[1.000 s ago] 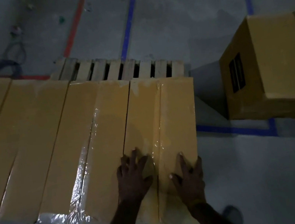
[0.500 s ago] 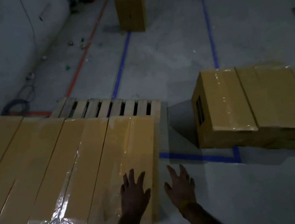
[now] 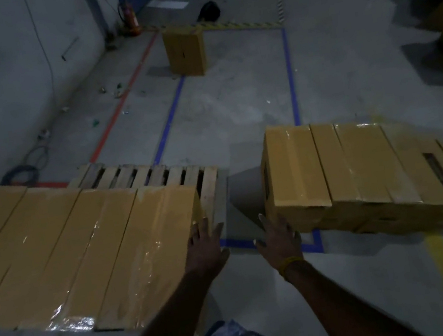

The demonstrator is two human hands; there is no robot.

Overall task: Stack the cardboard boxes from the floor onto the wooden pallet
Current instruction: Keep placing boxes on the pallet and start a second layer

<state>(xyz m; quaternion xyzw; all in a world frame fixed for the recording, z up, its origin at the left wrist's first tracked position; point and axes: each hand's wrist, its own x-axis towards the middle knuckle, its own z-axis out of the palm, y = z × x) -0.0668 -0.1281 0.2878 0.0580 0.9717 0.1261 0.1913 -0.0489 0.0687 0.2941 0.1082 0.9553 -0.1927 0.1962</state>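
Hands off the stacked box, turning to the next one

Your left hand and right hand have lifted clear, fingers apart and empty; boxes sit on the pallet, next box on the floor, right.

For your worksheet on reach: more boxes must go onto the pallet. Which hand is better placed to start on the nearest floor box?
Probably the right hand: it is open and hovers just before the floor box, while the left hand is beside the pallet boxes.

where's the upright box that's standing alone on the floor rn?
In the head view, the upright box stands far back, centre-left, on the floor at the far-left corner of the blue tape rectangle, right of the red floor line.
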